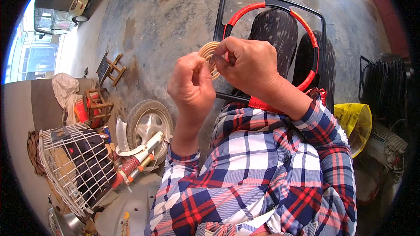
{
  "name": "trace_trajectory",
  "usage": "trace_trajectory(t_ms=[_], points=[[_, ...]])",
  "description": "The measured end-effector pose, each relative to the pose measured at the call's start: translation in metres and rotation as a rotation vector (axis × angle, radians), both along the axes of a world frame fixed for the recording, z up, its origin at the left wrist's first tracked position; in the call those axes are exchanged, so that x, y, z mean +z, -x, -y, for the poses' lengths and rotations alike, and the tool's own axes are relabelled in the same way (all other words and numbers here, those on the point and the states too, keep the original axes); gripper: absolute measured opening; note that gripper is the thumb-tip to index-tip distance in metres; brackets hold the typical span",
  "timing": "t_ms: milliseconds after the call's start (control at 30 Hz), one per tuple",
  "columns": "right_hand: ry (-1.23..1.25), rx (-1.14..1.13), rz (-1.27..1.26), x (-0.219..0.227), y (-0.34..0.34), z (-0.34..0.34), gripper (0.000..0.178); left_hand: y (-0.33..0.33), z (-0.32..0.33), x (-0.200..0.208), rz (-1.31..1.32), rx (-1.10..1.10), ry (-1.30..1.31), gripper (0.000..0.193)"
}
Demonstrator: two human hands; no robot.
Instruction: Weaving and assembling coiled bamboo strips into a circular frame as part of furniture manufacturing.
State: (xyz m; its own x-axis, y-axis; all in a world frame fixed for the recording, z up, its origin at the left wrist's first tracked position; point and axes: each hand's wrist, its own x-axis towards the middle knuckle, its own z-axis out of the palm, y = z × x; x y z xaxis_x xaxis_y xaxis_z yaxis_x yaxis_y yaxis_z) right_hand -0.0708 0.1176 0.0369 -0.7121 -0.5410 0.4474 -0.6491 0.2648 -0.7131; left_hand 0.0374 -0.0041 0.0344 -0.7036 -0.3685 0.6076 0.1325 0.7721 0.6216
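Nearest camera: plaid shirt sleeves (271,170) rising from lower edge, forearms lifted so work sits at eye level. Left hand (191,83) curled, thumb and forefinger pinched on edge of tan coiled disc (209,57), steadying it. Right hand (251,63) closed over disc's right side, fingers bent tight; exact hold cannot be told. Disc mostly hidden between hands; strand ends not visible. Behind: black frame with red-wrapped ring (271,13), lower part covered by right wrist. Farther left: spare wheel (148,124), wire cage (74,161). Rim distortion bends outer objects.
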Motion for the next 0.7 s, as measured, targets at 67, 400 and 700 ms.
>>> trace_trajectory(t_ms=[67, 400, 700], points=[[0.002, 0.008, 0.013, 0.001, -0.0003, -0.0007, 0.013, -0.0007, -0.0006, 0.0028, 0.044, 0.022, 0.008, 0.02], [-0.01, 0.016, -0.006, -0.0044, -0.0005, 0.0014, 0.014, 0.0045, -0.006, 0.0107, 0.116, 0.133, 0.087, 0.019], [0.018, 0.068, -0.181, -0.0073, 0.0016, 0.0036, 0.014, 0.0067, -0.0057, 0.0104, 0.17, 0.176, 0.072, 0.017]])
